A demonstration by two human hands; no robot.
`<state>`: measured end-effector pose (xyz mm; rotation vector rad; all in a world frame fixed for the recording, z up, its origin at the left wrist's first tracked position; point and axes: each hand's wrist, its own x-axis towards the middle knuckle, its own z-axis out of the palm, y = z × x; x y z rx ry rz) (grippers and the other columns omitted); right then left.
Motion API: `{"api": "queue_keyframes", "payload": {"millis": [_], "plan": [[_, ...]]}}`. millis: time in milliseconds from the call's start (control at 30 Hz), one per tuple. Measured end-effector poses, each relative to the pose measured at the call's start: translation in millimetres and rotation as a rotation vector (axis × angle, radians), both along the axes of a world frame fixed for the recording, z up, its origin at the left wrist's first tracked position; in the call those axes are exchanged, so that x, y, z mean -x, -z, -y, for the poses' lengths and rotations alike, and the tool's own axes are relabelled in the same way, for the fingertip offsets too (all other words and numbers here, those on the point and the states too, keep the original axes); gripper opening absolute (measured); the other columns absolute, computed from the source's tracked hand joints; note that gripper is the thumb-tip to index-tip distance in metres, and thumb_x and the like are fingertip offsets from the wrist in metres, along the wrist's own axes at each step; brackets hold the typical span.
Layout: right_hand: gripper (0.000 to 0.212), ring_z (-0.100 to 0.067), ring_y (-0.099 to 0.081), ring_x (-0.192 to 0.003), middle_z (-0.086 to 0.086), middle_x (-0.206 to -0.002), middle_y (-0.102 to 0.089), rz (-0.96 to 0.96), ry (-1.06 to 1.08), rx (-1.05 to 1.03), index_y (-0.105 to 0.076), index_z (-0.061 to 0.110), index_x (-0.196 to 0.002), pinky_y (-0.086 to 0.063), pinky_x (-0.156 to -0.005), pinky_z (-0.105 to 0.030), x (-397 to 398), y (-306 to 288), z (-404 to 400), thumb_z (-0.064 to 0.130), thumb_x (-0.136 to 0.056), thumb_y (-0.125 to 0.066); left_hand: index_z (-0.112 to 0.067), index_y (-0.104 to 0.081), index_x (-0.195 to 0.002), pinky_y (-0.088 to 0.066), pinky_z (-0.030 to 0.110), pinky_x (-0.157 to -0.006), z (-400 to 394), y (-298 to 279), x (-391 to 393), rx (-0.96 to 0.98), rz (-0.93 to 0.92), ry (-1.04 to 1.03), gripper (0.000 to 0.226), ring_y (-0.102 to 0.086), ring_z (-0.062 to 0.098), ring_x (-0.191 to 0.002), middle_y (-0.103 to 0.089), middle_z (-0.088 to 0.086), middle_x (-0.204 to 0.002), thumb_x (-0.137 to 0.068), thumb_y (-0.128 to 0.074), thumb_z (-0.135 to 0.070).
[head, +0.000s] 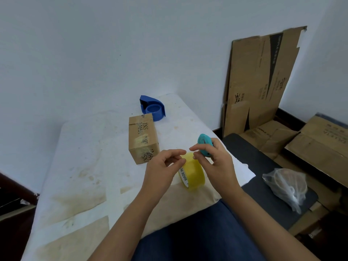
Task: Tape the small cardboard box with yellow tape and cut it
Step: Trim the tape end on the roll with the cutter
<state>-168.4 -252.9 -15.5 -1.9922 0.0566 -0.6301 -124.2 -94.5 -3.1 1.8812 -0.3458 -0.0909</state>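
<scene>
Step 1, finding tape end: left hand point(165, 164) pinches yellow tape roll point(193, 171) mid-frame, right hand point(212, 157) grips teal cutter point(204, 145); next, prob. pull strip toward box point(143, 137).

Stained white table point(84, 166) with small cardboard box point(143, 138) and blue tape dispenser point(153, 108).
</scene>
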Motion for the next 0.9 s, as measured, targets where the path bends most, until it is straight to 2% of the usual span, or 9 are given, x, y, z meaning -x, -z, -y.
{"api": "queue_keyframes", "payload": {"millis": [133, 233, 433, 533, 667, 733, 800, 900], "plan": [[0.020, -0.006, -0.055, -0.101, 0.011, -0.100, -0.054, -0.034, -0.028, 0.006, -0.070, 0.032, -0.099, -0.049, -0.080, -0.012, 1, -2, 4, 0.016, -0.089, -0.064, -0.026, -0.076, -0.102, -0.052, 0.014, -0.073, -1, -1, -1, 0.083, -0.126, 0.034, 0.019, -0.068, 0.005, -0.084, -0.073, -0.007, -0.086, -0.084, -0.073, -0.021], [0.019, -0.007, -0.055, -0.100, 0.011, -0.100, -0.052, -0.058, -0.027, 0.012, -0.070, 0.028, -0.103, -0.047, -0.080, -0.011, 0, -3, 3, 0.016, -0.090, -0.064, -0.025, -0.076, -0.101, -0.053, 0.013, -0.073, 2, -4, -1, 0.111, -0.145, 0.029, 0.018, -0.068, 0.003, -0.084, -0.074, -0.007, -0.086, -0.085, -0.072, -0.018], [0.022, -0.010, -0.054, -0.102, 0.006, -0.107, -0.053, -0.103, -0.023, 0.025, -0.069, 0.028, -0.109, -0.049, -0.086, -0.018, 2, -6, 4, 0.017, -0.090, -0.064, -0.034, -0.073, -0.095, -0.049, 0.005, -0.071, 4, -9, 0, -0.001, -0.018, -0.010, 0.017, -0.065, -0.007, -0.086, -0.072, -0.018, -0.089, -0.088, -0.068, -0.019], [0.024, -0.010, -0.054, -0.102, 0.005, -0.108, -0.053, -0.137, -0.039, 0.060, -0.069, 0.028, -0.110, -0.049, -0.088, -0.019, 1, -8, 3, 0.017, -0.089, -0.065, -0.032, -0.073, -0.098, -0.046, 0.001, -0.069, 5, -11, 2, -0.036, 0.041, -0.048, 0.017, -0.063, -0.011, -0.085, -0.071, -0.020, -0.090, -0.089, -0.066, -0.019], [0.024, -0.007, -0.054, -0.097, 0.005, -0.106, -0.051, -0.181, -0.017, 0.110, -0.069, 0.028, -0.110, -0.045, -0.083, -0.011, -1, -10, 4, 0.018, -0.089, -0.065, -0.030, -0.074, -0.091, -0.047, 0.003, -0.063, 6, -17, 6, 0.150, -0.168, -0.051, 0.016, -0.064, -0.013, -0.078, -0.073, -0.017, -0.086, -0.089, -0.066, -0.016], [0.024, -0.005, -0.053, -0.095, 0.005, -0.106, -0.050, -0.197, -0.004, 0.126, -0.070, 0.027, -0.111, -0.042, -0.081, -0.007, -1, -12, 3, 0.018, -0.089, -0.065, -0.030, -0.075, -0.090, -0.048, 0.005, -0.064, 5, -18, 6, 0.173, -0.219, -0.045, 0.016, -0.065, -0.012, -0.078, -0.074, -0.015, -0.087, -0.089, -0.066, -0.017], [0.024, -0.005, -0.052, -0.098, 0.005, -0.106, -0.050, -0.201, 0.004, 0.140, -0.069, 0.027, -0.110, -0.040, -0.081, -0.006, -1, -13, 2, 0.018, -0.089, -0.065, -0.029, -0.075, -0.093, -0.048, 0.005, -0.063, 5, -19, 4, 0.123, -0.180, -0.043, 0.014, -0.065, -0.011, -0.078, -0.073, -0.015, -0.088, -0.088, -0.067, -0.018], [0.023, -0.006, -0.052, -0.099, 0.005, -0.107, -0.050, -0.209, 0.006, 0.155, -0.069, 0.027, -0.110, -0.042, -0.084, -0.010, 0, -17, 1, 0.018, -0.089, -0.066, -0.028, -0.075, -0.100, -0.048, 0.003, -0.063, 5, -20, 0, -0.090, -0.031, -0.046, 0.015, -0.065, -0.008, -0.079, -0.070, -0.019, -0.087, -0.087, -0.069, -0.023]]}}
